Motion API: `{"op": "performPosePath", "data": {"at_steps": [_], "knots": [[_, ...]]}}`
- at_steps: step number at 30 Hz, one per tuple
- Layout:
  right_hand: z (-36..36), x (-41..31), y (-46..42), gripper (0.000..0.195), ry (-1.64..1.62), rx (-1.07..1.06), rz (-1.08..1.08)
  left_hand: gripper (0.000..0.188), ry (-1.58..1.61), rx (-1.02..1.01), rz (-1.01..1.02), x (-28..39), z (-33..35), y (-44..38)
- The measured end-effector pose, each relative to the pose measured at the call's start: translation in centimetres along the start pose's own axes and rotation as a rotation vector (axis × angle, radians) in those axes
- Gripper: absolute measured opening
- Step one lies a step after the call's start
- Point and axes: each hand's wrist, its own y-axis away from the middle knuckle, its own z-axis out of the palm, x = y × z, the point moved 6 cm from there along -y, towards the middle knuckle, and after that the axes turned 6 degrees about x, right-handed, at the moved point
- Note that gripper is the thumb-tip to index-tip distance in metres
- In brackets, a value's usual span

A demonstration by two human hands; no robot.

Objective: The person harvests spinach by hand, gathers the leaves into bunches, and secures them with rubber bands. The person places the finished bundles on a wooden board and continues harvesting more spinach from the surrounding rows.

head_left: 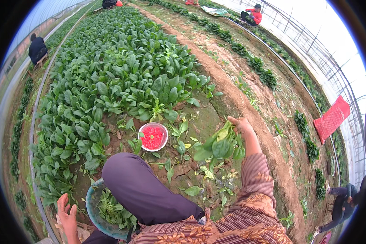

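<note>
Out over the soil to the right, my right hand (244,125) grips a bunch of leafy greens (222,146) by the root end. The leaves, which look like spinach, hang down and left, one of them yellowish. My left hand (67,213) is low at the left with its fingers apart and nothing in it, beside the crop and left of a blue-green basin (89,203). Loose picked greens (115,210) lie inside the basin, partly hidden by my bent knee (131,174). Ahead of the knee, a white bowl (140,130) holds bright red strips or pieces.
Dense leafy crop (119,70) fills the bed ahead and left. Loose leaves (193,191) litter the soil near my right arm. Rows of bundled greens (263,74) line the ground beyond the dirt ridge (228,88), near a red sack (332,119). Several people work around.
</note>
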Motion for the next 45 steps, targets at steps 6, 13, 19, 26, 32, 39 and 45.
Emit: {"op": "performPosePath", "data": {"at_steps": [6,13,19,26,32,39,45], "knots": [[1.6,-1.3,-6.9,0.051,0.257,0.265,-0.124,0.06,-0.044,0.051,0.004,0.8,-2.9,2.2],[10.2,-10.5,2.2,0.033,-0.702,-0.705,-0.117,0.057,-0.082,0.036,-0.01,3.3,-3.6,3.4],[13.0,-22.4,13.7,0.044,-0.71,-0.992,-0.588,0.056,-0.087,0.034,0.063,6.0,-2.8,4.5],[17.8,-32.9,25.3,0.046,-0.729,-1.201,-0.815,0.058,-0.225,-0.044,0.368,10.7,-1.4,2.2],[25.5,-38.1,37.9,0.043,-0.744,-1.393,-0.836,0.087,0.201,-0.168,0.345,14.7,1.9,-4.3],[35.7,-38.0,48.9,0.042,-0.706,-1.502,-0.712,0.07,0.622,-0.044,0.192,12.0,2.1,-9.0],[47.0,-35.2,52.6,0.045,-0.258,-1.611,-0.632,0.02,0.492,-0.083,-0.162,0.1,-4.9,-11.1]]}}
